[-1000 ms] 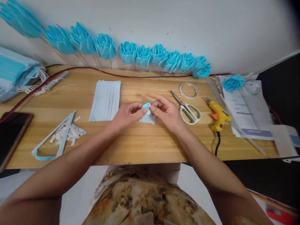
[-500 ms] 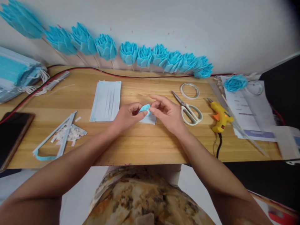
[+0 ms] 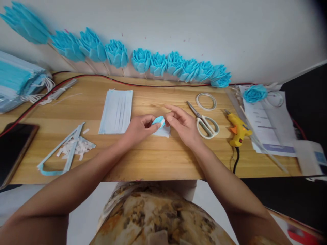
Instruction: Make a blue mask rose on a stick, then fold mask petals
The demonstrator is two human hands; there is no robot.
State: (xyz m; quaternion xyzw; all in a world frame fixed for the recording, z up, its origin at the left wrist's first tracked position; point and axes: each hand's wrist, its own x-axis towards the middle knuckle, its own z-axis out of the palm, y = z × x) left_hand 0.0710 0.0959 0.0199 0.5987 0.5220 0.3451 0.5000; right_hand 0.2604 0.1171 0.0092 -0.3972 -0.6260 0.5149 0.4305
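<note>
My left hand (image 3: 143, 127) pinches a small blue petal-shaped piece of mask fabric (image 3: 158, 120) between thumb and fingers. A narrow white strip runs along the lower right side of this piece. Just to its right hovers my right hand (image 3: 182, 124), index finger stretched out and apart from the thumb, the other fingers partly curled. Nothing shows between its fingers. Under the hands lies a pale cut sheet of mask fabric (image 3: 162, 132), partly covered. A flat pleated mask sheet (image 3: 117, 111) lies left of my left hand.
Right of my hands are scissors (image 3: 206, 123), a tape roll (image 3: 206, 101) and a yellow glue gun (image 3: 238, 129). White scraps (image 3: 76, 148), blue trimmings (image 3: 52, 172), a phone (image 3: 16, 149) and stacked masks (image 3: 17, 80) lie left. Blue fabric flowers (image 3: 141, 60) line the wall behind a cable (image 3: 143, 84).
My right hand has drawn slightly right, away from the blue piece it was touching. The piece stays in my left hand, its white strip now more visible. The view has shifted slightly.
</note>
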